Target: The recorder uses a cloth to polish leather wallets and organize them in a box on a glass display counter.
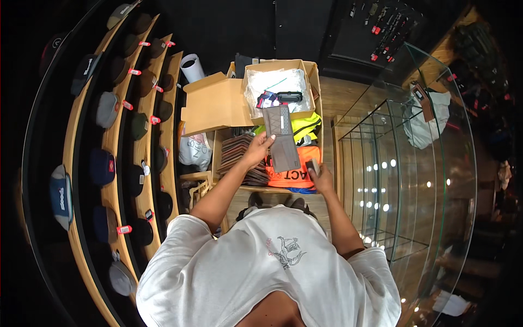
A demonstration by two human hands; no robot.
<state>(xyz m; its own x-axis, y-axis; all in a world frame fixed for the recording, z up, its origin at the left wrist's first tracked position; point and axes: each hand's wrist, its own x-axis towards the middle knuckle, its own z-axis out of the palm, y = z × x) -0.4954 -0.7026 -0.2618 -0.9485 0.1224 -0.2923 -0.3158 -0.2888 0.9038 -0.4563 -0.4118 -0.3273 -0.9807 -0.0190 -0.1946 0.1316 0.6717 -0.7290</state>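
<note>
My left hand (263,145) grips an unfolded grey-brown wallet (284,152) by its middle, with a pale label on its upper half. My right hand (321,176) is closed on a small dark-and-tan flat item (311,166), too small to name surely. Beneath them, stacked brown flat goods (239,159), an orange printed item (307,158) and yellow fabric (310,122) fill a large carton (323,136). On top sits an open cardboard box (261,64) holding clear plastic packets (275,79) and a black case (290,96), its flap out to the left.
Wooden shelves of caps (144,103) line the left. A white roll (190,69) and white bag (193,150) stand beside the carton. A glass display case (381,141) fills the right, with a white bundle (425,122) behind its glass. Hanging accessories (381,32) are at the back.
</note>
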